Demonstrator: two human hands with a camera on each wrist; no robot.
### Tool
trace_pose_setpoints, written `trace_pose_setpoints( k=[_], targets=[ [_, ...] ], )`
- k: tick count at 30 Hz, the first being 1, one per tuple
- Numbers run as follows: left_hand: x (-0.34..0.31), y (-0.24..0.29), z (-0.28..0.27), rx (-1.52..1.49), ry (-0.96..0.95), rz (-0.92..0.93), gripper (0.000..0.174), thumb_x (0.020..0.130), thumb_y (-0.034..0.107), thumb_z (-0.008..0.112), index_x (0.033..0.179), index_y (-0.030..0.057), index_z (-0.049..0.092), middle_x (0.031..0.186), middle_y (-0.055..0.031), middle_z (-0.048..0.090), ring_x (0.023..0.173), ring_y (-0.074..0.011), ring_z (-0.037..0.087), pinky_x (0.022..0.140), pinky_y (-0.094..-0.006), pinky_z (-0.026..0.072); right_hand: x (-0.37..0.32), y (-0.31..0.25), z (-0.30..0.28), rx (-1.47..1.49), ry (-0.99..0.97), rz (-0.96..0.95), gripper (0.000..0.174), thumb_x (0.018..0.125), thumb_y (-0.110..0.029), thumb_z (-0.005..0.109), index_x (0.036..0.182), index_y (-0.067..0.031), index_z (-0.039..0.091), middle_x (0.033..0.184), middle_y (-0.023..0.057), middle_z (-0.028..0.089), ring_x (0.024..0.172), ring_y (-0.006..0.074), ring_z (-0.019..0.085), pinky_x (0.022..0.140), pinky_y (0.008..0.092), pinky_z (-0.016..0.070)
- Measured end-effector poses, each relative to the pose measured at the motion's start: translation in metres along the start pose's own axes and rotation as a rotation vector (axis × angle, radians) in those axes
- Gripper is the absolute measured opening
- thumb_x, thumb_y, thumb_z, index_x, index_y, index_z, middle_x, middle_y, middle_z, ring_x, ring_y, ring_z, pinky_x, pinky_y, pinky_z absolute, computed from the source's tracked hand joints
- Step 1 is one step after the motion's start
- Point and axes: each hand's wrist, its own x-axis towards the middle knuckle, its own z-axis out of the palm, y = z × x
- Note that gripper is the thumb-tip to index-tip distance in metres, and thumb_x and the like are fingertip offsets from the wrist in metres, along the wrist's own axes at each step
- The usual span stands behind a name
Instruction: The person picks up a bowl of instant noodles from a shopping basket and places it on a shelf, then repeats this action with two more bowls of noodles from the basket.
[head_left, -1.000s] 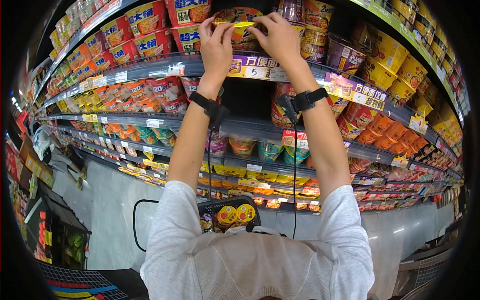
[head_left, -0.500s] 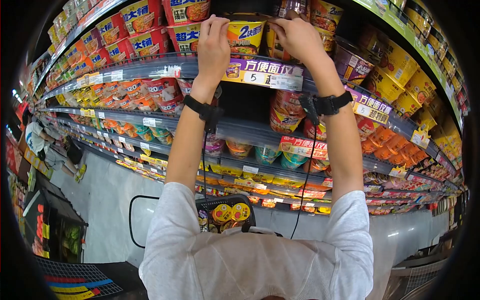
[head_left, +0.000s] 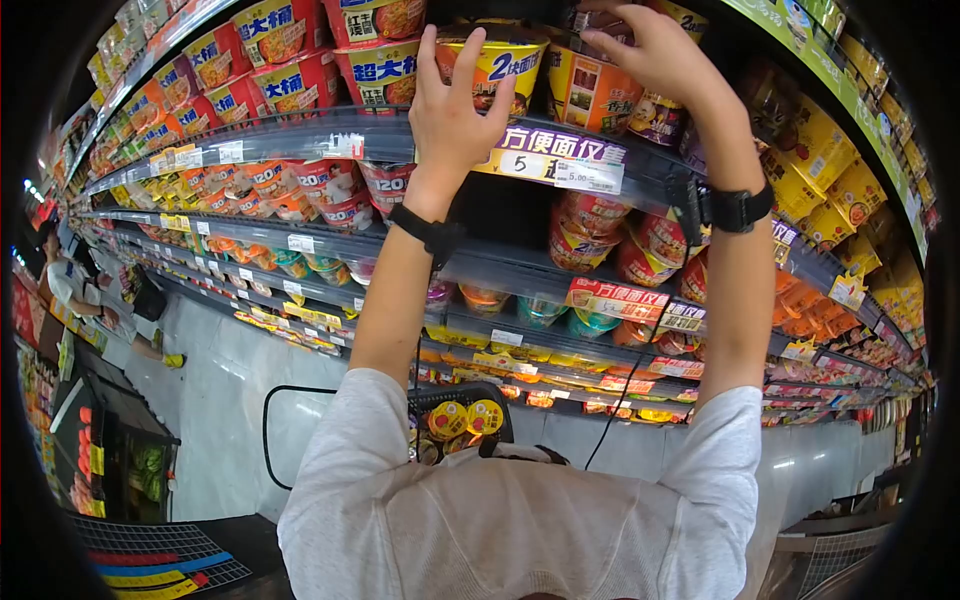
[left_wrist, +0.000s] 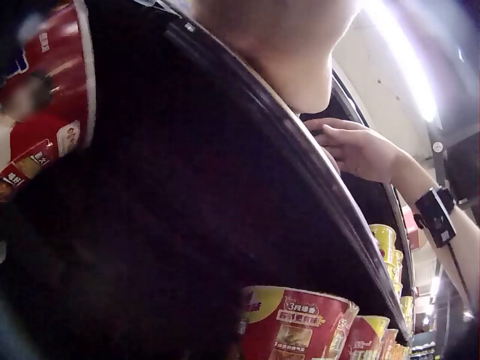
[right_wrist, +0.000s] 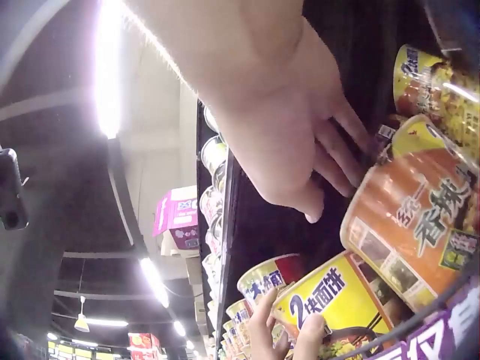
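My left hand spreads its fingers in front of a yellow noodle tub on the upper shelf. In the right wrist view, the left fingertips overlap the front of this yellow tub. My right hand reaches over an orange noodle tub, just right of the yellow one. Seen from the right wrist, the right hand has loosely bent fingers at the back rim of the orange tub, its thumb apart from them. Both tubs sit side by side on the shelf.
Red noodle tubs are stacked to the left. Price tags line the shelf edge. Lower shelves hold more tubs. A black basket with yellow-lidded cups is below, and another person is in the aisle at left.
Both hands were at the yellow tub's rim; the tub has been lowered from tilted to upright. The left fingers have spread, and the right hand has moved right, over the orange tub.
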Motion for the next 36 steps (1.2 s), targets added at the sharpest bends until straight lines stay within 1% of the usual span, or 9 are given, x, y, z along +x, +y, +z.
trace_pose_setpoints(
  k=[4,6,7,15,21,25,27,30,36],
  targets=[
    [0.0,-0.001,0.001,0.005,-0.008,0.012,0.062,0.091,0.032,0.074,0.148,0.0235,0.054,0.154,-0.03,0.039,0.124,-0.0475,0.059,0.093,-0.0476,0.0574,0.031,0.02,0.013,0.088,-0.144,0.074,0.041,0.096,-0.025,0.065,0.128,0.0014,0.067,0.118,0.0245,0.073,0.111,0.0351,0.069,0.096,0.0417,0.0542],
    [0.0,0.0,0.001,0.015,0.001,0.015,0.061,0.091,0.032,0.074,0.148,0.0233,0.054,0.154,-0.0303,0.039,0.125,-0.0477,0.059,0.093,-0.0477,0.0573,0.051,0.064,0.056,0.067,-0.088,-0.27,0.043,0.099,-0.03,0.068,0.133,-0.0044,0.064,0.121,0.0199,0.072,0.114,0.0321,0.07,0.101,0.0382,0.0535],
    [0.0,0.0,0.001,0.022,0.008,0.02,0.061,0.091,0.032,0.074,0.147,0.0232,0.055,0.154,-0.0305,0.039,0.125,-0.0478,0.059,0.093,-0.0478,0.0572,0.056,0.053,0.058,0.065,-0.241,-0.191,0.043,0.098,-0.024,0.067,0.137,-0.0051,0.061,0.13,0.0192,0.069,0.122,0.0327,0.066,0.108,0.0377,0.0495],
    [0.001,0.01,-0.01,-0.017,-0.066,-0.179,0.089,0.082,0.052,0.081,0.153,0.0151,0.043,0.153,-0.0343,0.036,0.111,-0.0509,0.066,0.076,-0.0497,0.0615,0.091,0.027,0.08,-0.218,-0.352,0.03,0.051,0.083,-0.009,0.062,0.133,0.0028,0.061,0.126,0.0265,0.069,0.114,0.0378,0.067,0.103,0.0376,0.0523],
    [-0.005,0.007,-0.004,0.008,-0.024,-0.169,0.09,0.083,0.047,0.082,0.155,0.0158,0.038,0.15,-0.0337,0.038,0.12,-0.0505,0.06,0.089,-0.0504,0.0587,0.107,0.064,0.086,0.042,-0.408,-0.033,0.058,0.077,-0.008,0.064,0.134,0.0031,0.061,0.126,0.0232,0.069,0.112,0.0304,0.068,0.1,0.0328,0.0524],
    [-0.006,0.007,-0.004,0.045,-0.032,-0.133,0.086,0.085,0.045,0.081,0.156,0.019,0.04,0.149,-0.034,0.039,0.12,-0.0504,0.061,0.089,-0.0506,0.0586,0.108,0.051,0.062,0.08,-0.449,-0.048,0.053,0.09,-0.019,0.066,0.139,0.0016,0.061,0.127,0.0232,0.069,0.113,0.0293,0.069,0.097,0.0344,0.0538],
    [-0.006,0.008,-0.005,0.054,-0.037,-0.126,0.085,0.085,0.044,0.081,0.155,0.0196,0.041,0.149,-0.0341,0.04,0.121,-0.0503,0.061,0.09,-0.0506,0.0584,0.117,0.047,0.048,0.114,-0.536,0.103,0.048,0.098,-0.032,0.06,0.132,0.0004,0.066,0.131,0.0255,0.067,0.124,0.0359,0.063,0.106,0.042,0.0486],
    [-0.006,0.009,-0.005,0.053,-0.052,-0.143,0.083,0.085,0.045,0.081,0.155,0.0203,0.043,0.149,-0.0335,0.04,0.12,-0.05,0.061,0.09,-0.0504,0.0583,0.133,0.048,0.067,-0.094,-0.404,0.049,0.054,0.101,-0.04,0.051,0.135,-0.001,0.065,0.141,0.0237,0.062,0.13,0.037,0.058,0.111,0.0403,0.0436],
    [-0.011,0.006,-0.006,-0.011,0.053,-0.013,0.076,0.086,0.03,0.082,0.148,0.0032,0.046,0.147,-0.0312,0.046,0.124,-0.0486,0.058,0.098,-0.0488,0.0525,0.151,0.008,0.068,-0.222,-0.481,0.121,0.054,0.102,-0.042,0.049,0.134,-0.0015,0.065,0.141,0.0226,0.062,0.126,0.0363,0.06,0.105,0.0404,0.0472]
  ],
)
